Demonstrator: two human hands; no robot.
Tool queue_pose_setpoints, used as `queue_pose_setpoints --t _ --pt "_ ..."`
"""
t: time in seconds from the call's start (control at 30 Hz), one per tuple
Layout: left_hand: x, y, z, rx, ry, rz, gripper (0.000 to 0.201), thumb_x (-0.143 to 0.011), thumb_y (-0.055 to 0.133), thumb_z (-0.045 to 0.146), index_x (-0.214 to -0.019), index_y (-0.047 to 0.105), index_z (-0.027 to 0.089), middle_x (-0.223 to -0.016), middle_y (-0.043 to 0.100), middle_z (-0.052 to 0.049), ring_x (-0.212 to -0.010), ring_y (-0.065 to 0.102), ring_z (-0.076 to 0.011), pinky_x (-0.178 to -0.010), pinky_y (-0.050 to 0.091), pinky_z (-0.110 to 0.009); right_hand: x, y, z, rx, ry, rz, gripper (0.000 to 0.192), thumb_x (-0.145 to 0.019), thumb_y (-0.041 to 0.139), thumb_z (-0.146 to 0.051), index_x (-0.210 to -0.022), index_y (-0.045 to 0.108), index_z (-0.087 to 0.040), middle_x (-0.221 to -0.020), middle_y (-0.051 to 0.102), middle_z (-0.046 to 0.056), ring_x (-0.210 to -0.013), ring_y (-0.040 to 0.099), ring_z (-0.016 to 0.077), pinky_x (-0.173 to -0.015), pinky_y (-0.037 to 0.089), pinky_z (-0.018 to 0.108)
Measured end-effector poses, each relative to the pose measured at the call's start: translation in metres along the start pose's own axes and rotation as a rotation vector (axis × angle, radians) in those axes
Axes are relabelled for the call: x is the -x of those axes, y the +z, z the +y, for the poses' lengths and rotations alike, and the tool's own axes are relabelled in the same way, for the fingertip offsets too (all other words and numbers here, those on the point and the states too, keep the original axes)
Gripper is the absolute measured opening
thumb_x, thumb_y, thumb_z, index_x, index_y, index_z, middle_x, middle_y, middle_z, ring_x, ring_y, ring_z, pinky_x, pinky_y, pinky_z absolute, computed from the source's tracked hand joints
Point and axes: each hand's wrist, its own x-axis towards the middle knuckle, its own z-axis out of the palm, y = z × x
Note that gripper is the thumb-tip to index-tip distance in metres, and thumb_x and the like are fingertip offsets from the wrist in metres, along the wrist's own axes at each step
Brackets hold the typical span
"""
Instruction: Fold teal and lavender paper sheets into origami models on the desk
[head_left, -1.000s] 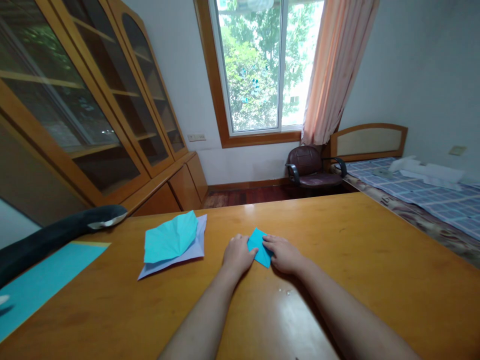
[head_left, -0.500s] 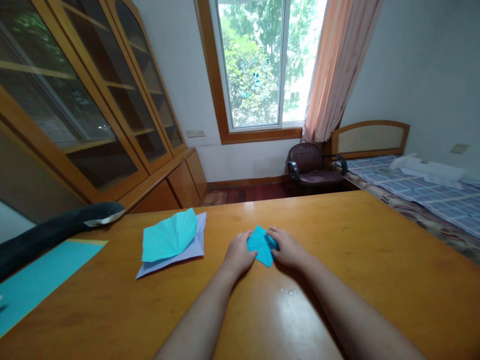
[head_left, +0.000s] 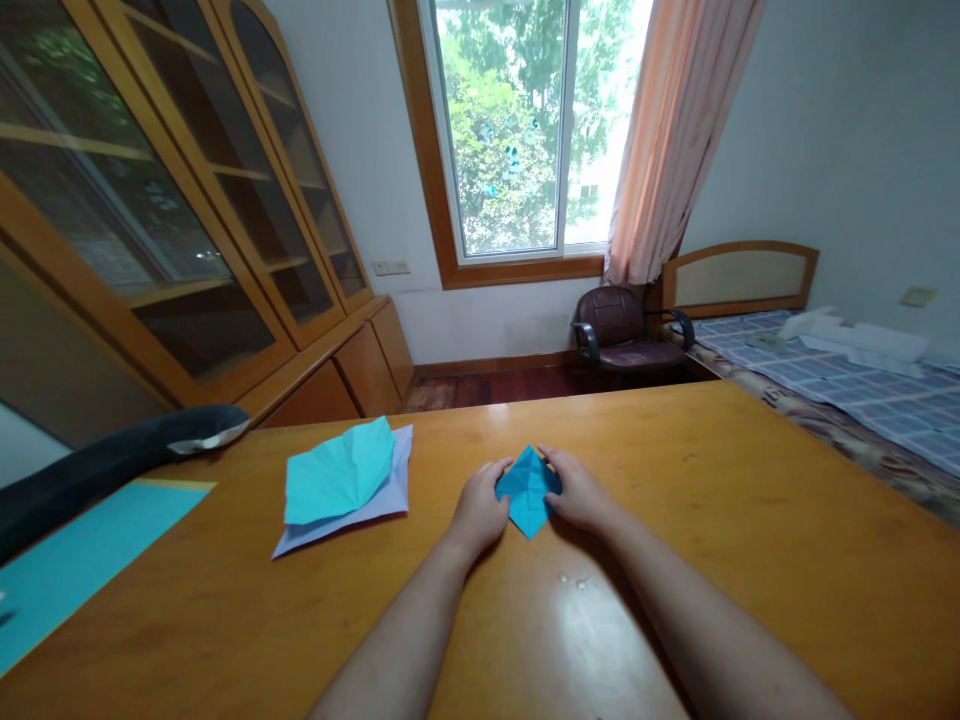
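A small folded blue paper (head_left: pixel 527 491), kite-shaped with a raised centre crease, lies on the wooden table (head_left: pixel 750 560) in front of me. My left hand (head_left: pixel 478 512) pinches its left edge. My right hand (head_left: pixel 580 496) grips its right edge, fingers curled on the paper. Both forearms rest over the table.
To the left lie a crumpled turquoise sheet (head_left: pixel 337 472) on a lilac sheet (head_left: pixel 375 500), a flat turquoise sheet (head_left: pixel 82 550) and a dark soft toy (head_left: pixel 112 465). Beyond the table stand glass-door cabinets (head_left: pixel 172 220), a window, a chair (head_left: pixel 622 335) and a bed (head_left: pixel 847 390).
The blue paper has been turned and opened into a kite shape pointing away and towards me. Both hands shifted slightly to hold its two sides.
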Motion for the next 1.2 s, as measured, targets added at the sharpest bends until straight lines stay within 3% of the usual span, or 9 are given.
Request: queue_pose_setpoints --t 0.17,0.33,0.47,0.63,0.97,1.2 --pt "0.002 -0.003 0.006 0.064 0.136 0.047 0.042 -0.069 0.049 0.0 -0.103 0.066 0.018 -0.097 0.066 -0.006 -0.092 0.059 -0.0189 -0.086 0.048 -0.032 -0.001 0.002 0.003 -0.037 -0.021 0.1 0.063 -0.065 0.054 -0.005 -0.127 0.053 -0.018 -0.123 0.061 0.011 -0.112 0.056 0.0248 -0.096 0.044 0.038" --pt "0.003 -0.002 0.004 0.073 0.217 0.11 0.048 -0.071 0.048 -0.002 -0.113 0.062 0.018 -0.104 0.063 -0.007 -0.097 0.058 -0.0186 -0.09 0.046 -0.033 -0.001 0.001 0.003 -0.014 -0.113 0.188 0.046 -0.073 0.052 -0.009 -0.118 0.06 -0.019 -0.109 0.067 0.01 -0.099 0.061 0.023 -0.091 0.047 0.039" --pt "0.004 -0.001 0.003 0.033 0.256 0.126 0.056 -0.076 0.046 0.0 -0.128 0.053 0.022 -0.108 0.061 -0.007 -0.101 0.056 -0.0183 -0.092 0.045 -0.033 -0.001 0.001 0.0 -0.023 -0.222 0.232 0.05 -0.076 0.048 -0.007 -0.125 0.055 -0.02 -0.11 0.066 0.01 -0.101 0.06 0.0215 -0.092 0.047 0.038" --pt "0.004 -0.001 0.004 -0.016 0.265 0.125 0.054 -0.079 0.045 0.001 -0.128 0.054 0.024 -0.099 0.06 -0.006 -0.093 0.057 -0.0172 -0.086 0.047 -0.03 0.0 0.0 -0.003 -0.02 -0.307 0.241 0.053 -0.075 0.044 -0.001 -0.124 0.055 -0.02 -0.107 0.066 0.009 -0.098 0.06 0.0195 -0.09 0.048 0.035" --pt "0.002 0.001 0.0 -0.036 0.263 0.172 0.056 -0.078 0.044 0.001 -0.129 0.051 0.022 -0.108 0.06 -0.008 -0.1 0.056 -0.0191 -0.093 0.045 -0.034 0.0 -0.001 -0.01 -0.002 -0.318 0.294 0.048 -0.077 0.044 -0.002 -0.118 0.059 -0.021 -0.096 0.064 0.008 -0.089 0.059 0.0186 -0.082 0.05 0.032" --pt "0.003 -0.001 0.002 -0.06 0.287 0.183 0.052 -0.08 0.044 0.002 -0.126 0.055 0.022 -0.099 0.059 -0.007 -0.093 0.056 -0.0175 -0.086 0.047 -0.031 0.002 -0.003 -0.011 -0.008 -0.314 0.289 0.048 -0.076 0.043 0.0 -0.115 0.062 -0.022 -0.09 0.062 0.006 -0.084 0.058 0.0175 -0.078 0.05 0.03"
